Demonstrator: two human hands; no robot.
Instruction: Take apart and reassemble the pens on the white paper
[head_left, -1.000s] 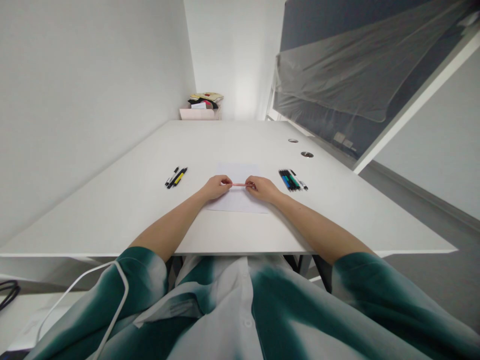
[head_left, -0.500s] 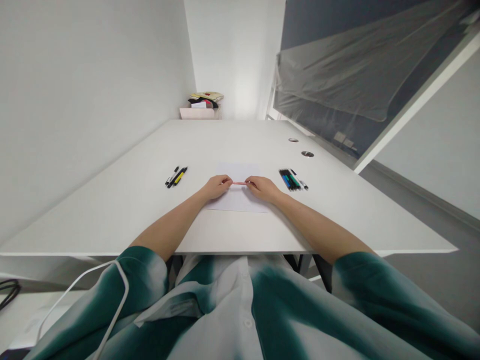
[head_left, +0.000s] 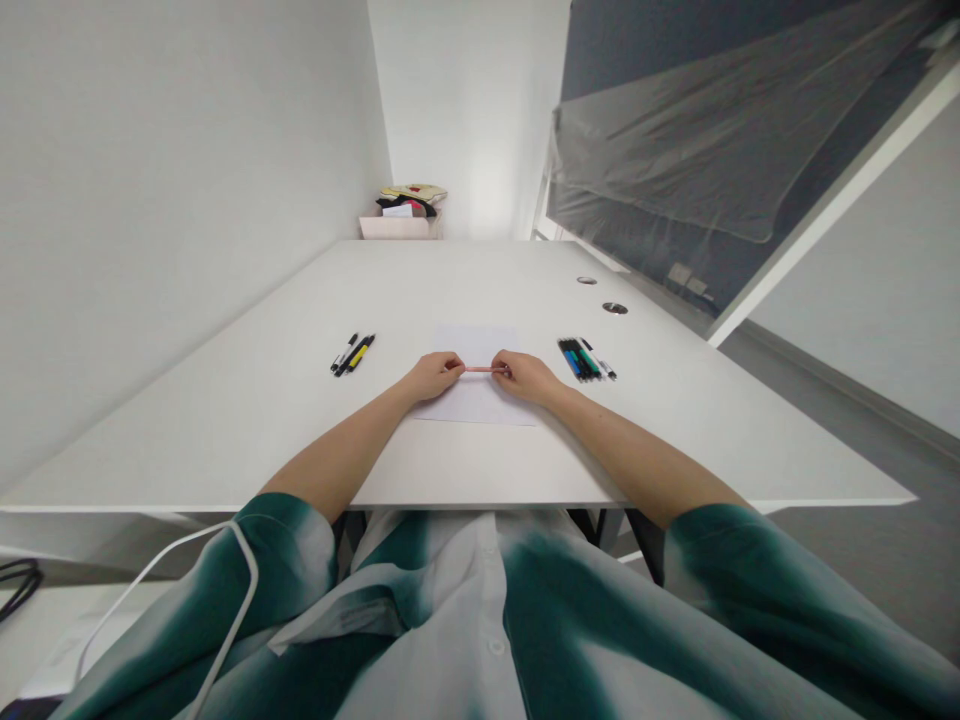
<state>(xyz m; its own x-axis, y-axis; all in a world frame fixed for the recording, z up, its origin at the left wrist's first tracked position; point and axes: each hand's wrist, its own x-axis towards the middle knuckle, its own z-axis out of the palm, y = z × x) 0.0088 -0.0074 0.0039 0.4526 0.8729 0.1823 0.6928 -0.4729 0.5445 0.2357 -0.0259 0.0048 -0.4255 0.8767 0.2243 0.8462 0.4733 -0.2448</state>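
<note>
A thin pinkish stick, pen-like (head_left: 478, 369), is held level above a white sheet of paper (head_left: 474, 402) on the white table. My left hand (head_left: 438, 375) pinches its left end, and my right hand (head_left: 523, 377) has its fingers closed on the right end. Both hands are at the sides of the sheet, palms turned down and inward. Left of them lies a small group of pens (head_left: 352, 355), one with a yellow part. On the right rests a row of several pens and markers (head_left: 585, 360) with black, blue, green and white parts.
The white table (head_left: 247, 420) has two round metal discs (head_left: 615, 308) at its right side. A box (head_left: 401, 227) with cloth-like items stands at the far end. A white cable (head_left: 244, 580) runs over my left sleeve. A dark panel under plastic film (head_left: 675, 150) rises at the right.
The fingers of my right hand have shifted slightly on the stick, and more of its right end shows. My left hand stays nearly still.
</note>
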